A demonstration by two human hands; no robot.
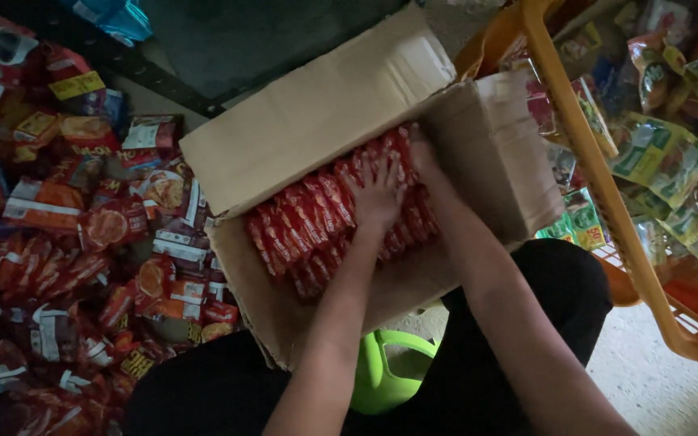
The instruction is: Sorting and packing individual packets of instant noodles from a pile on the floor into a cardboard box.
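Inside one cardboard box (317,121), two hands, left hand (377,192) and right hand (423,157), press flat, open-gripped, on red packets (300,222).

Bare to the elbow and beyond, both forearms carry no sleeves, watch or rings; the left hand (377,194) and right hand (423,157) are ungloved, above legs clad in plain black trousers (543,323).

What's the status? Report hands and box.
Left hand flat on red packets. Right hand deep at box wall. Nothing blocking.
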